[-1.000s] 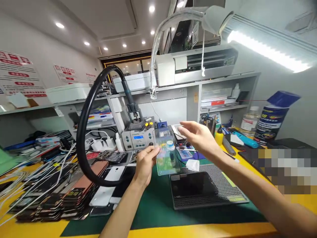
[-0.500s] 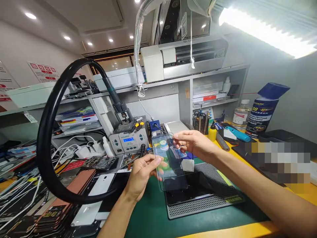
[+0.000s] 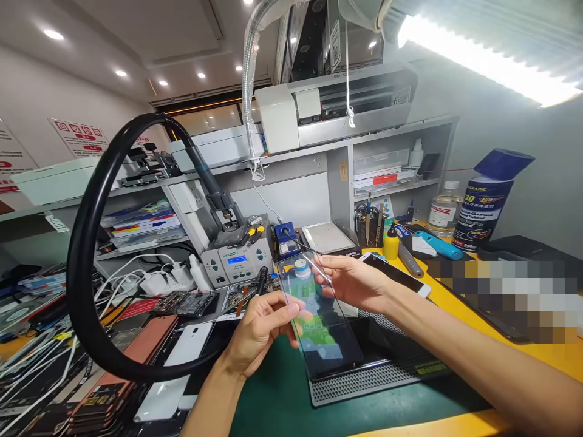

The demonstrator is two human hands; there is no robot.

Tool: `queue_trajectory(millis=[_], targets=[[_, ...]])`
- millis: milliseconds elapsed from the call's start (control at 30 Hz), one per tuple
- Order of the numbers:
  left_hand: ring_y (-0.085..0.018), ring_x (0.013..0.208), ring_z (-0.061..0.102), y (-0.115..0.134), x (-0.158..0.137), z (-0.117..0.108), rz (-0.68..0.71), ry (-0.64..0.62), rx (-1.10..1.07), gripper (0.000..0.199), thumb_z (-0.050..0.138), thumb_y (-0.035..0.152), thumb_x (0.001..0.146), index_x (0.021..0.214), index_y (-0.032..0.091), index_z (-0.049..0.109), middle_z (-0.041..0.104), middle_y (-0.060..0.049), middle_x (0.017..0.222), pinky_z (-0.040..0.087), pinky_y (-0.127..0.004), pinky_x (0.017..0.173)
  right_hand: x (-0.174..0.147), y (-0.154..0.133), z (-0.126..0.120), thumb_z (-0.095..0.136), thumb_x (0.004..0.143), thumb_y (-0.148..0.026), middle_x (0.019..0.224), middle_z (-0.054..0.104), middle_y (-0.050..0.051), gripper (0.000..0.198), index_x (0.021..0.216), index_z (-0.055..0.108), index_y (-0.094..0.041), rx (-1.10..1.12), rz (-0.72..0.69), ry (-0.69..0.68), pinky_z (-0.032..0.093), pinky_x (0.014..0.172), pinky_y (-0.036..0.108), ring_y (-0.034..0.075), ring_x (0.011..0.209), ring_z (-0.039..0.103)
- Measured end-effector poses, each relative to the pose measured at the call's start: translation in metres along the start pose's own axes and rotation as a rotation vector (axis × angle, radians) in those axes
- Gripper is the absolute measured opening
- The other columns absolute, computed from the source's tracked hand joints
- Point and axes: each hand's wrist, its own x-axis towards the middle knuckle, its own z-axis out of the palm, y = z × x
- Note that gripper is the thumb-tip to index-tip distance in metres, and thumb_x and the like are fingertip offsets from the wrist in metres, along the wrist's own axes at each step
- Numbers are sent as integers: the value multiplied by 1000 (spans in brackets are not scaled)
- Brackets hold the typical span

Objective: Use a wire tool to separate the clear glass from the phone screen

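Observation:
Between both hands I hold a thin, clear screen protector with dark edges, tilted above the bench. My left hand pinches its left edge between thumb and fingers. At the upper right edge, my right hand grips it with closed fingertips. Below and partly behind it, a black phone lies screen up on a grey perforated mat. Through the clear sheet show a small blue-and-white round container and some green print. The sheet and my right hand and forearm hide part of the phone and mat.
A black hose loops on the left from a hot-air station. Stacked phones and parts crowd the left. A white phone, yellow bottle and spray can stand or lie to the right.
The screen protector has tilted, its lower end coming nearer and to the right. My right hand has shifted slightly down, and the white phone behind it is now visible.

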Motion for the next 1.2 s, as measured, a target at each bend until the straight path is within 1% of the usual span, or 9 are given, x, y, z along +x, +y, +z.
queue_trajectory(millis=[133,267,400,467,633,767,867,967,1200], targets=[[-14,60,64,-2,0,0,-23,-51,-25,19,82,31,80,81,13,78,74,-9,80,56,-26,54,7,11,1,86,76,-39,80,63,0,30,83,69,-15,57,16,-30,40,55,21,10,68,54],[-15,62,65,-4,2,0,-34,-79,-68,18,81,30,82,81,12,78,74,-10,79,58,-26,56,9,19,6,80,84,-36,77,60,-1,27,81,65,-14,37,0,-21,39,54,19,9,67,54],[-17,72,66,-6,1,2,-24,-111,-108,19,80,29,82,82,10,79,75,-14,90,60,-28,60,13,26,7,69,96,-35,74,60,-3,24,84,64,-14,-47,13,-31,46,56,22,9,61,55],[-18,77,66,-6,0,3,-10,-127,-131,17,80,27,82,82,10,79,75,-16,99,61,-29,62,16,31,5,65,99,-36,80,63,-2,23,91,65,-14,-101,25,-36,52,59,25,10,64,59],[-22,91,67,-6,-1,6,18,-161,-188,12,76,24,85,81,12,80,75,-17,107,61,-33,73,25,44,2,64,100,-35,104,69,4,22,110,67,-15,-213,41,-44,59,73,32,16,83,68],[-24,95,68,-6,-2,6,36,-175,-231,9,76,22,86,83,14,80,75,-15,106,60,-36,80,26,51,3,64,100,-36,102,69,4,24,111,66,-15,-231,41,-79,59,70,31,15,80,67],[-23,92,69,-8,-2,6,43,-189,-253,8,75,20,86,84,14,80,76,-12,99,60,-38,82,26,52,3,62,101,-37,91,68,2,22,102,67,-16,-222,32,-111,56,64,27,12,70,64],[-23,91,69,-9,-2,6,44,-200,-263,8,75,20,86,83,14,80,77,-13,96,59,-39,84,25,49,1,64,100,-36,86,67,0,22,95,67,-15,-212,15,-135,56,64,27,13,70,64],[-27,99,69,-12,-2,6,41,-226,-283,10,71,18,88,85,14,80,77,-16,107,57,-43,90,27,46,-6,65,99,-35,99,69,3,22,106,67,-14,-179,7,-147,59,71,31,15,80,67]])
